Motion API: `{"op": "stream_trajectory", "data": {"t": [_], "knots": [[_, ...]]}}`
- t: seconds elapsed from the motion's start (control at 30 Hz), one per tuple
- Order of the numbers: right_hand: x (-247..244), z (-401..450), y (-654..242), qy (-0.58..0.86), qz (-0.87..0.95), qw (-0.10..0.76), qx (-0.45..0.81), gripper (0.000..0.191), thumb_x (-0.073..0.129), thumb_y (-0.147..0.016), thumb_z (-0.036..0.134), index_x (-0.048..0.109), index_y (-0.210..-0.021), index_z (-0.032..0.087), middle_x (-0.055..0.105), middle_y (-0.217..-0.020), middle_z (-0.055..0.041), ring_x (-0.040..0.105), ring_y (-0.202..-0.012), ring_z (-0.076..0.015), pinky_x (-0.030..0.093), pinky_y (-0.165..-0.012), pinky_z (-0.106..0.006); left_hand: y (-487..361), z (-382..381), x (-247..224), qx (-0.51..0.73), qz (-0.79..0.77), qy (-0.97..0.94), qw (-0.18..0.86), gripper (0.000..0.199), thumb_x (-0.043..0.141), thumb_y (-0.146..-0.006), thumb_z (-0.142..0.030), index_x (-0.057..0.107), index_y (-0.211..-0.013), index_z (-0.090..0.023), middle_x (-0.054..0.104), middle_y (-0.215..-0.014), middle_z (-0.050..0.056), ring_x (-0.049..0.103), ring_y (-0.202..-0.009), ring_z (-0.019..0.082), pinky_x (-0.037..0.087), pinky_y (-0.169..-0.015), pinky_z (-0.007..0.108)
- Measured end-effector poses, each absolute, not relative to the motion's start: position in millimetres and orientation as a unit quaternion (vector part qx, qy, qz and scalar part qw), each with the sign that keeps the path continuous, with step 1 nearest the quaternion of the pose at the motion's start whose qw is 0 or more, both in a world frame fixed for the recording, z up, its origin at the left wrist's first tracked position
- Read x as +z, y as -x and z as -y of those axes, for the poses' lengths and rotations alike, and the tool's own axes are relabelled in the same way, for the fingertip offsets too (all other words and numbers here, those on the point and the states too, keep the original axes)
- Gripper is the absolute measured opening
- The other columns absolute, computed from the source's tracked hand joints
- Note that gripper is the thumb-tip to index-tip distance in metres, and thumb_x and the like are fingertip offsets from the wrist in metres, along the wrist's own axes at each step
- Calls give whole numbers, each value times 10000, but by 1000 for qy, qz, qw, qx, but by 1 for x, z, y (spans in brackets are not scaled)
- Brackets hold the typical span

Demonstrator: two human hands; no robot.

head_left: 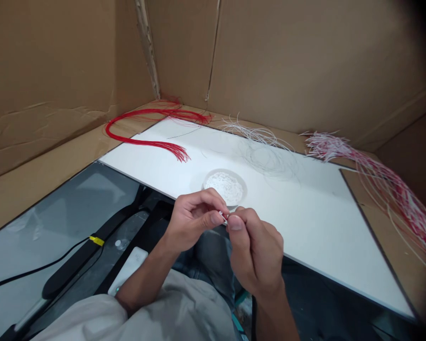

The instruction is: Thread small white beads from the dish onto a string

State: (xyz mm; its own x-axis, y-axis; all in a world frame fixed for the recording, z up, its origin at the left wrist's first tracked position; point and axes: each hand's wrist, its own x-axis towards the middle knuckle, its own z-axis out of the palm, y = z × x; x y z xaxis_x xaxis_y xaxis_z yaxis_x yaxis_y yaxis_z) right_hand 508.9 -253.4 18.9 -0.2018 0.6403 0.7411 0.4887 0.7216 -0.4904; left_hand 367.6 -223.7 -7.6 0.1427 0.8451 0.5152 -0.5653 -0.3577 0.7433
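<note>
My left hand (195, 218) pinches a small white piece (222, 216) between thumb and forefinger, over the near edge of the white board. Right against it, my right hand (253, 241) is closed in a pinch, thumb on forefinger. Whatever the right fingers hold is too small and too hidden to name. Just beyond both hands stands a round, shallow dish (244, 187) filled with small white pieces (223, 185). The fingertips overlap the dish's near rim in the view.
A looped bundle of red wires (138, 140) lies at the back left. Loose white wires (259, 135) lie at the back. A thick red-and-white wire bundle (386, 182) runs down the right side. Cardboard walls (287, 61) surround the white board (315, 222).
</note>
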Motion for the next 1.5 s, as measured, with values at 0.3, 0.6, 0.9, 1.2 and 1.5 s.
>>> {"op": "stream_trajectory", "data": {"t": [0.3, 0.6, 0.9, 1.2, 1.5], "knots": [[17, 248, -502, 363, 770, 524, -10, 203, 410, -1006, 74, 460, -883, 228, 563, -632, 58, 476, -480, -89, 329, -476, -242, -381, 229, -6, 620, -155, -402, 655, 286, 890, -781, -400, 707, -771, -182, 591, -725, -12, 515, -628, 82, 430, -600, 220], [16, 248, -503, 367, 767, 527, -16, 212, 376, -1075, 148, 473, -905, 229, 565, -636, 54, 485, -462, -95, 363, -468, -239, -380, 225, -11, 679, -157, -471, 540, 116, 872, -817, -304, 795, -834, -220, 668, -759, 13, 599, -693, 105, 498, -651, 234], [14, 248, -502, 367, 763, 530, -45, 214, 387, -1081, 147, 490, -911, 226, 591, -633, 47, 511, -467, -101, 382, -487, -237, -377, 223, -9, 683, -171, -519, 484, 72, 816, -881, -307, 815, -894, -236, 694, -785, 23, 635, -728, 108, 522, -679, 222], [16, 250, -504, 388, 766, 512, -25, 183, 416, -1069, 140, 512, -936, 222, 656, -658, 47, 592, -492, -92, 426, -511, -223, -375, 227, 2, 680, -193, -545, 451, 57, 798, -885, -254, 778, -876, -201, 689, -795, 25, 636, -735, 117, 530, -672, 228], [24, 250, -511, 395, 773, 490, 78, 172, 463, -1068, 199, 546, -918, 219, 639, -652, 68, 551, -486, -68, 399, -500, -194, -372, 224, -3, 686, -192, -544, 443, 49, 777, -896, -227, 765, -879, -183, 687, -798, 24, 637, -749, 112, 545, -697, 212]]}}
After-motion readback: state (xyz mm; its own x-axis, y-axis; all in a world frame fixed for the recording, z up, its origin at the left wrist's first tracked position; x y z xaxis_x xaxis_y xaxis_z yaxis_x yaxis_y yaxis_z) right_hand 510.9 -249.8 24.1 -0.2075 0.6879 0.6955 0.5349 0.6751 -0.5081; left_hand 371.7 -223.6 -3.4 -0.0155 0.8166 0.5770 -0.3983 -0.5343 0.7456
